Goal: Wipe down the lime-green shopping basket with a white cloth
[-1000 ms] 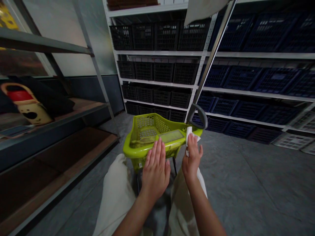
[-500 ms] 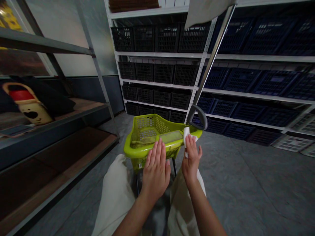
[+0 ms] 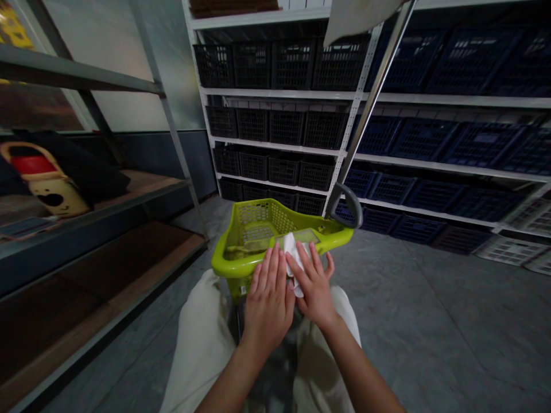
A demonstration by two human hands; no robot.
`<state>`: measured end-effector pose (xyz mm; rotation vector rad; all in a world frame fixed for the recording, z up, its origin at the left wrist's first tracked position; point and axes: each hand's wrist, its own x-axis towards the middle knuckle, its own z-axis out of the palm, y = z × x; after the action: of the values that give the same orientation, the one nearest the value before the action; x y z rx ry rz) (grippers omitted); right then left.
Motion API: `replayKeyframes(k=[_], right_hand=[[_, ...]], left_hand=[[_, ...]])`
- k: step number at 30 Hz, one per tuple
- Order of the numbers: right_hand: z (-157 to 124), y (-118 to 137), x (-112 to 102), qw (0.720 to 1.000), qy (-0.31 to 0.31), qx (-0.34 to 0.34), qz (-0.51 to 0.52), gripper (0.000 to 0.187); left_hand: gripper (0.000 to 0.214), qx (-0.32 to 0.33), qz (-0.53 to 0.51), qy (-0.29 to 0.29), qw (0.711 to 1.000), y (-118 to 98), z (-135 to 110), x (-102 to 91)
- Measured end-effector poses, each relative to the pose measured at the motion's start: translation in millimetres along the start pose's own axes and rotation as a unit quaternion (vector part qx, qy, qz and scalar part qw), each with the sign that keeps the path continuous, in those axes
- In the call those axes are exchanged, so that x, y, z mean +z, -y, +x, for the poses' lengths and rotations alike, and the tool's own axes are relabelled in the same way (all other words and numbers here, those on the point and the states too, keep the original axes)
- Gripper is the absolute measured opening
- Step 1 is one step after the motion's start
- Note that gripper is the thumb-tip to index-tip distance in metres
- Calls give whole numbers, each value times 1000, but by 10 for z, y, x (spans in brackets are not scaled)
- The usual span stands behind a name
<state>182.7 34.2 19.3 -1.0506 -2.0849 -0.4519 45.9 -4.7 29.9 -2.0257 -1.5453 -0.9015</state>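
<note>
A lime-green plastic basket (image 3: pixel 241 252) stands in front of my knees on a small cart with a metal pole handle (image 3: pixel 370 103). My left hand (image 3: pixel 269 298) lies flat with its fingers stretched out against the basket's near rim. My right hand (image 3: pixel 314 284) presses a white cloth (image 3: pixel 293 249) onto the same rim, right beside the left hand, with its fingers spread over the cloth. A pale flat panel (image 3: pixel 301 236) lies inside the basket.
White shelving (image 3: pixel 275 94) with black crates and dark blue crates (image 3: pixel 430 137) fills the back wall. A grey metal rack (image 3: pixel 107 201) stands on the left, holding a cream-and-red bag (image 3: pixel 47 186). The floor is grey concrete.
My right hand has moved left with the white cloth from the basket's right corner by the handle to the near rim, next to my left hand. The left hand has hardly moved.
</note>
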Motion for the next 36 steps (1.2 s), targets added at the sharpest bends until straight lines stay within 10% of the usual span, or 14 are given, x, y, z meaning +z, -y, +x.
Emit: replayKeyframes(k=[6,11,17,23,36], right_hand=[[7,-290,25,999,-21,-30,13,69],[-10,-350,115,986,-129,105,-2,70],[-75,-164,137,998,-49,-30,14,72],[-33,-468,160,981,-128,144,-6,65],[-97,-326,-170,980,-97,137,106,52]], left_hand=[[63,0,-8,8,1000,-1,2,-20],[66,-1,-8,4,1000,-33,28,-18],[65,0,-9,6,1000,-44,22,-6],[67,0,-8,7,1000,-41,25,-23],[66,-12,-67,12,998,8,3,-20]])
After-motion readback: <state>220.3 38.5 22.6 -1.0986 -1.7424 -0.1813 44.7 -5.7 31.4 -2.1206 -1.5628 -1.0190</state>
